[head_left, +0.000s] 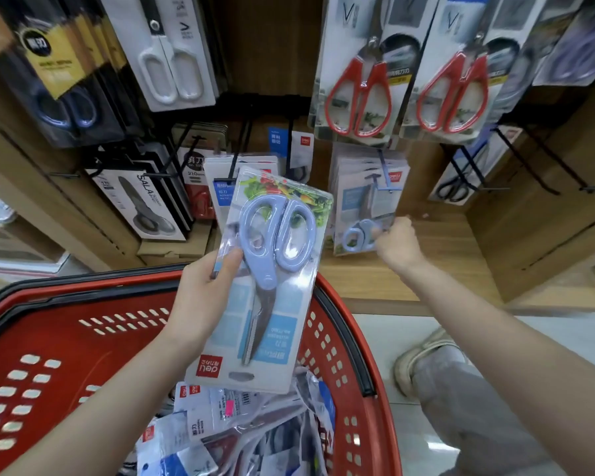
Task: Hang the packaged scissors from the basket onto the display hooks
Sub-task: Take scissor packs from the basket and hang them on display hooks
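Pale-blue kitchen scissors pack is in the left hand, held above the red basket, in front of the display. Pack is upside down: handles up, blade tip and hang slot down, slightly tilted. Left thumb is pressed on the front beside the handles, with the fingers curled round the left edge behind it.

Right hand is out at the hanging stack of matching blue packs, touching its lower right corner. Its fingers are mostly hidden by the back of the hand, so I can't tell if it is pinching or just touching. The stack hangs on a blue-tipped hook and fills it nearly to the tip.

More loose packs are piled in the basket bottom, right under the held one.

Around:
- two rows of red-handled scissors directly above the stack, overhanging its top
- white scissors pack top centre-left
- black packs far left
- grey boxed scissors lower left
- bare black hooks to the right of the stack
- wooden ledge below the stack
- shoe on the floor beside the basket
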`<state>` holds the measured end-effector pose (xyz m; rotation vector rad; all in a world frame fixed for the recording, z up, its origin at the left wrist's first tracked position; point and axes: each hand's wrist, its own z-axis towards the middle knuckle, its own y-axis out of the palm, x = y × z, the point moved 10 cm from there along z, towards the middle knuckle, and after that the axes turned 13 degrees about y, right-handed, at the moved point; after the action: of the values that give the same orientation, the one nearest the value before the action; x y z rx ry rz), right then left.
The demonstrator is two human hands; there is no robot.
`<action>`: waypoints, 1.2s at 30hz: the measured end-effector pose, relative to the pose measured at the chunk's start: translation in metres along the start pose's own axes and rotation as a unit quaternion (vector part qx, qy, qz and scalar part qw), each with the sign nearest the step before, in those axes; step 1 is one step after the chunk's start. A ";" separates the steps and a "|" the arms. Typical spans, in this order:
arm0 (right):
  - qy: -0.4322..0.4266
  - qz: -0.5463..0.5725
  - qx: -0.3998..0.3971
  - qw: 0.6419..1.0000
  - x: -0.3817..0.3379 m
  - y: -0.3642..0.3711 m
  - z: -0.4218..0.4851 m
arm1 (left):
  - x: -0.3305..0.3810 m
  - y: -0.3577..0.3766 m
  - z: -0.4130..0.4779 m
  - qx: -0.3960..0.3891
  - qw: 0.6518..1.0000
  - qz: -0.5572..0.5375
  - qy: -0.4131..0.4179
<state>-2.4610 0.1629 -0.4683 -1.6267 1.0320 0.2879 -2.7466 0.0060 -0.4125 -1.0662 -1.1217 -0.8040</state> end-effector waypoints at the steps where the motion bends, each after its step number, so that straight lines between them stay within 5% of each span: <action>1: -0.046 -0.012 -0.018 0.999 -0.008 0.003 -0.019 | 0.001 -0.001 -0.002 -0.003 1.000 0.001 0.000; 7: -0.180 0.092 -0.127 0.971 -0.062 -0.010 -0.124 | 0.026 0.004 -0.016 -0.049 0.997 0.043 0.045; 11: -0.231 0.048 -0.205 0.950 -0.075 -0.017 -0.160 | 0.047 0.020 -0.028 -0.133 0.988 0.041 0.068; 19: -0.245 0.035 -0.176 0.953 -0.067 -0.056 -0.187 | 0.036 0.003 -0.054 -0.291 0.953 0.086 -0.007; 22: -0.228 0.103 -0.138 0.958 -0.055 -0.085 -0.182 | 0.026 -0.028 -0.059 -0.251 0.962 0.108 -0.015; 30: -0.065 0.308 -0.128 0.940 0.026 -0.094 -0.153 | 0.054 -0.020 -0.061 -0.021 0.988 -0.153 -0.022; 36: -0.024 0.159 -0.114 0.980 0.065 -0.085 -0.133 | 0.114 0.007 -0.055 0.038 0.990 -0.060 0.118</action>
<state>-2.4027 0.0137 -0.4092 -1.6428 1.2572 0.6773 -2.6932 -0.0433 -0.3087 -0.8220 -1.0138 -0.9490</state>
